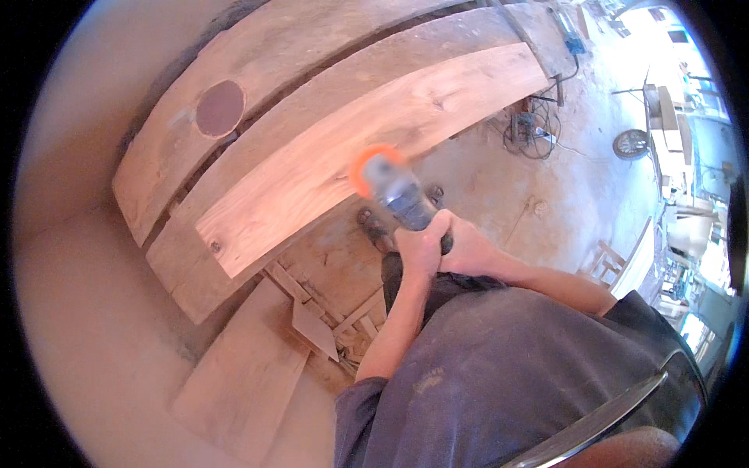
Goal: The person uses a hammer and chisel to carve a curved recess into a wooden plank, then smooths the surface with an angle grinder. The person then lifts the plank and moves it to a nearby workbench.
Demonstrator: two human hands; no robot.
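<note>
Both my hands are closed around the body of an angle grinder (404,199) with a grey head, a dark body and an orange disc at its front. My left hand (420,248) wraps the grip from the left, and my right hand (466,243) presses against it from the right. The disc is blurred and sits over the near edge of a long pale wooden board (382,129). I cannot tell whether it touches the wood. The board lies on a dusty plank bench (183,253).
A round brown disc (221,109) lies on the bench's far plank. Wood offcuts and a leaning panel (242,366) are at the lower left. Coiled cables (534,132) lie on the floor beyond the board's right end, with a wheel (631,144) farther right.
</note>
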